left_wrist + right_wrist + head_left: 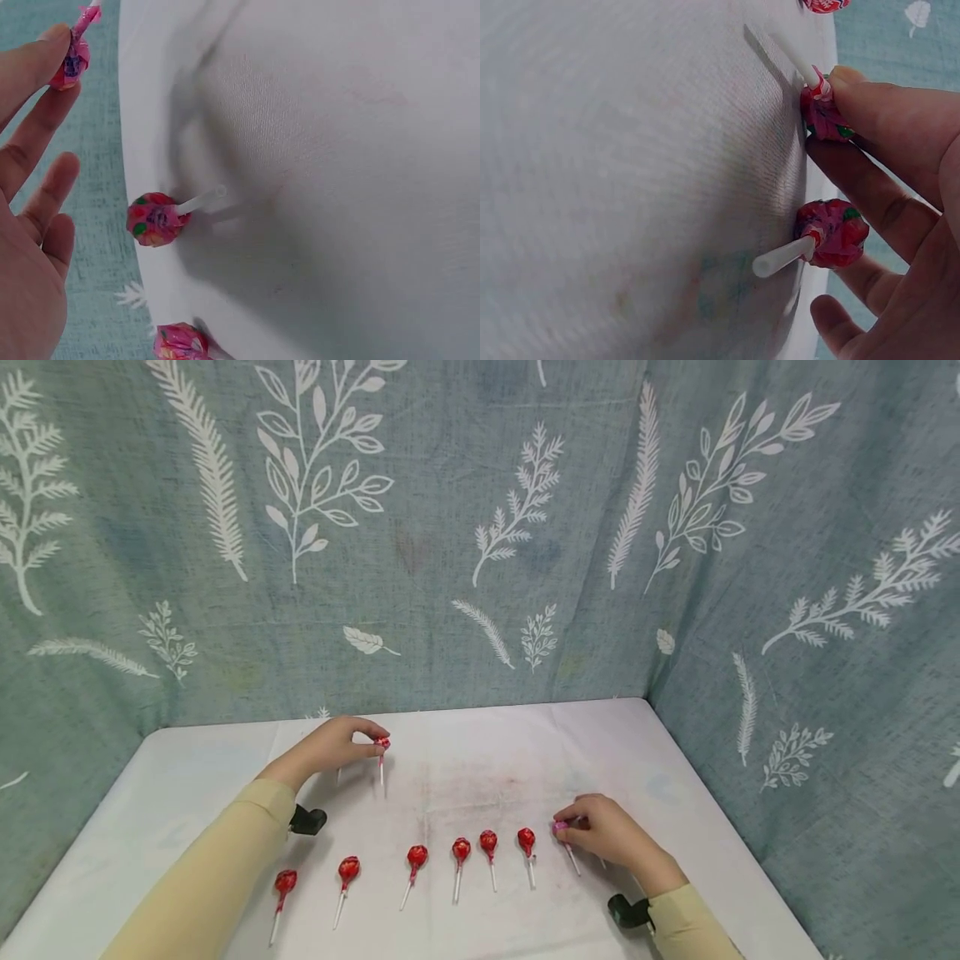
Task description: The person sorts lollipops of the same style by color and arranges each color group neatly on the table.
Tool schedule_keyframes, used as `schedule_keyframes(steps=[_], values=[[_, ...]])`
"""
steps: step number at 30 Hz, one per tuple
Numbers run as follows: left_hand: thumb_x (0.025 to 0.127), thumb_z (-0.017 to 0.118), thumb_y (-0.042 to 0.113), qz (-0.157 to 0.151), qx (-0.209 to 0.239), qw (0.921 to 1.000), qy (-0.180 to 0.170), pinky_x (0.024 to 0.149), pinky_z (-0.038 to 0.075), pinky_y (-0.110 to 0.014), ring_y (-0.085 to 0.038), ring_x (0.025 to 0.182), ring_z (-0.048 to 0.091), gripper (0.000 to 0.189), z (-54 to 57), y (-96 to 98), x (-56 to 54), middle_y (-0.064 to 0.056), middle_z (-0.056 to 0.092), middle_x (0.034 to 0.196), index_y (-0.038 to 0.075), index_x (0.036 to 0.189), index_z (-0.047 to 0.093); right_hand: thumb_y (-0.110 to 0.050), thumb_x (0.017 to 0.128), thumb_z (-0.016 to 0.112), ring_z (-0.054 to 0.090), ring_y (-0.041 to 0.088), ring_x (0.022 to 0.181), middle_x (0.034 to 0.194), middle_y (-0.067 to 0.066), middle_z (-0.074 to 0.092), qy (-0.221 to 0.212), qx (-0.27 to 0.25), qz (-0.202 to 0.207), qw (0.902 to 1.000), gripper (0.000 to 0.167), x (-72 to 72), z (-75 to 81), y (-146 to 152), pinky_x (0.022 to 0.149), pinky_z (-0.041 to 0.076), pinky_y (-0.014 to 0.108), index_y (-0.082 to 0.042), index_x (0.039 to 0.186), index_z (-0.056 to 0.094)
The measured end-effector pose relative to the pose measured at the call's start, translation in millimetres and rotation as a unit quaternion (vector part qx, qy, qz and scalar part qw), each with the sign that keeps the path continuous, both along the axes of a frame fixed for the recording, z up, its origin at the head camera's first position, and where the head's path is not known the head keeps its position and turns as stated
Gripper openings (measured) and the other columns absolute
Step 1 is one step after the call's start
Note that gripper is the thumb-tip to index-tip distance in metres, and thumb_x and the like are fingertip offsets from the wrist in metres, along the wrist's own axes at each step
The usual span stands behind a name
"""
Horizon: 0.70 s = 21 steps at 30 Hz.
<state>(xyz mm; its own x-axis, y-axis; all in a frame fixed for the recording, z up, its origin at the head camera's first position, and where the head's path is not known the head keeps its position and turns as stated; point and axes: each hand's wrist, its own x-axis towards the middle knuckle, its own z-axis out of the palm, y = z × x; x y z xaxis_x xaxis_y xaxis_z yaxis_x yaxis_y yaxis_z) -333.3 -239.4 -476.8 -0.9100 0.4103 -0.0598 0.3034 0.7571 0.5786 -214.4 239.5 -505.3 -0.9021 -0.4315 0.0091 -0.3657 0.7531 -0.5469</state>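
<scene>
My left hand [347, 745] is over the far left part of the table, pinching a pink-wrapped lollipop [69, 66] by its head between thumb and finger, its white stick pointing toward me. Below that hand, in the left wrist view, lie a second pink lollipop [157, 219] and part of a third [180, 342]. Nearer the front right, my right hand [606, 828] pinches the head of a pink-wrapped lollipop [825, 114]. Close under its other fingers, another pink lollipop [834, 234] shows in the right wrist view; the hand mostly hides it from the head view.
Between the arms, several red-wrapped lollipops [417, 857] form a loose row on the white tablecloth [480, 752], sticks toward me. The leftmost red lollipop [285, 882] lies beside my left sleeve. A green leaf-patterned curtain [450, 652] stands behind the table and along its right side.
</scene>
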Motion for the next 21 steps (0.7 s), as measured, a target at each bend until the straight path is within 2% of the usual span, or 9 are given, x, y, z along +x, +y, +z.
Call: schedule_keyframes(steps=[6,11,15,21], values=[[0.091,0.073,0.033,0.013,-0.008,0.9997,-0.019,0.098,0.043,-0.054,-0.03,0.12,0.056,0.038,-6.9,1.1,-7.6,-0.001,0.066,0.12,0.016,0.126,0.07,-0.027,0.089,0.077,0.049,0.008,0.068,0.08,-0.012,0.057,0.006,0.002,-0.004,1.0,0.019,1.4,-2.7,-1.0,0.059,0.044,0.025,-0.016,0.103,0.079],[0.091,0.074,0.031,0.016,-0.009,0.9995,-0.025,0.097,0.044,-0.053,-0.03,0.116,0.058,0.036,-13.0,5.6,-12.2,-0.003,0.067,0.118,0.014,0.123,0.071,-0.027,0.09,0.075,0.051,0.009,0.069,0.082,-0.011,0.059,-0.009,-0.012,-0.004,0.9999,0.021,3.9,-2.1,-1.0,0.059,0.046,0.026,-0.014,0.106,0.078],[0.091,0.074,0.032,0.017,-0.019,0.9995,-0.021,0.095,0.045,-0.051,-0.026,0.113,0.06,0.035,-18.2,6.4,-15.2,0.0,0.068,0.116,0.015,0.121,0.072,-0.028,0.091,0.075,0.051,0.009,0.068,0.082,-0.011,0.059,-0.014,-0.017,-0.006,0.9997,0.021,3.9,-1.9,-0.6,0.058,0.046,0.026,-0.014,0.107,0.078],[0.09,0.074,0.033,0.02,-0.04,0.999,0.001,0.097,0.042,-0.056,-0.027,0.113,0.06,0.034,-25.9,7.0,-20.2,0.0,0.069,0.116,0.017,0.12,0.073,-0.028,0.091,0.074,0.052,0.008,0.069,0.083,-0.013,0.06,-0.013,-0.005,-0.006,0.9999,0.021,2.3,-2.4,-0.8,0.06,0.047,0.026,-0.015,0.107,0.077]])
